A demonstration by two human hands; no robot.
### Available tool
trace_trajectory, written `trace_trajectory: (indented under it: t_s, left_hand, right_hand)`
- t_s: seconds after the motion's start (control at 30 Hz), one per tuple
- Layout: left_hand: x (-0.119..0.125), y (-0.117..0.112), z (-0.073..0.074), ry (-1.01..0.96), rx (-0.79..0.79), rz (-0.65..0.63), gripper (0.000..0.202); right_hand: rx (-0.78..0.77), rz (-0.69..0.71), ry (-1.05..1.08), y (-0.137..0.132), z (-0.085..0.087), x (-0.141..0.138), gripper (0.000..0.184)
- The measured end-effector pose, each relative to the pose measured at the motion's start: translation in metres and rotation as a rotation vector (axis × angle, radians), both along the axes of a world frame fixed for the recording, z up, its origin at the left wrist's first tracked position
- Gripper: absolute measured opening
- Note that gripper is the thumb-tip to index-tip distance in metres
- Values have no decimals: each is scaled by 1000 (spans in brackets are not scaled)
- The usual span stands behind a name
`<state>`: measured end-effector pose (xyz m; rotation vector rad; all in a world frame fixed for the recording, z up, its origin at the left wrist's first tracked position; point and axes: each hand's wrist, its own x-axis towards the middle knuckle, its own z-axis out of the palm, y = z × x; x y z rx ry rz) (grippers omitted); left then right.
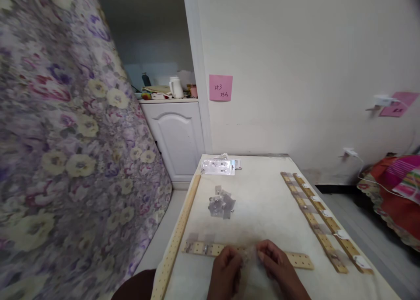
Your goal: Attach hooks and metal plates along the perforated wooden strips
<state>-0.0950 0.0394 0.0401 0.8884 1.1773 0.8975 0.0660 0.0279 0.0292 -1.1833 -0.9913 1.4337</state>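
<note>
Over the near part of the table, my left hand and my right hand are closed in pinches close together. Between their fingertips is a small clear plastic bag, blurred, and its contents cannot be made out. Beneath and just beyond the hands lies a wooden strip with holes, partly covered by them. Clear plastic pieces with small metal parts sit on its left end. Farther off, a loose pile of small clear bags rests on the table.
Along the table's left edge runs a long perforated wooden strip. Two strips on the right carry clear bags and white tags. Clear plastic packaging lies at the back of the white table. A floral curtain hangs left.
</note>
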Motion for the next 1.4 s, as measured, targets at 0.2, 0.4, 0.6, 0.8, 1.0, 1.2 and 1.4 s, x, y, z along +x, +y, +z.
trace_trajectory:
  t_s: [0.2, 0.4, 0.6, 0.8, 1.0, 1.2, 1.4]
  left_hand:
    - [1, -2, -5, 61, 20, 17, 31]
    - [-1, -9, -21, -77, -77, 38, 35]
    - [-9, -16, -39, -136, -121, 91, 42]
    - [-17, -17, -51, -67, -133, 127, 44]
    - [-19, -14, -65, 1, -181, 221, 45]
    - [-20, -6, -61, -29, -196, 320, 45]
    - [-19, -3, -48, -14, -220, 333, 30]
  right_hand:
    - [95, 24, -111, -1, 3, -4, 33]
    - [91, -29, -188, -2, -2, -12, 29]
    - [106, 35, -275, 4, -10, -18, 25]
    - [206, 60, -544, 17, -14, -31, 18]
    - [294, 115, -708, 42, -24, -47, 20]
    - [317, 137, -761, 60, -32, -60, 19]
    - [334, 144, -794, 64, -37, -62, 19]
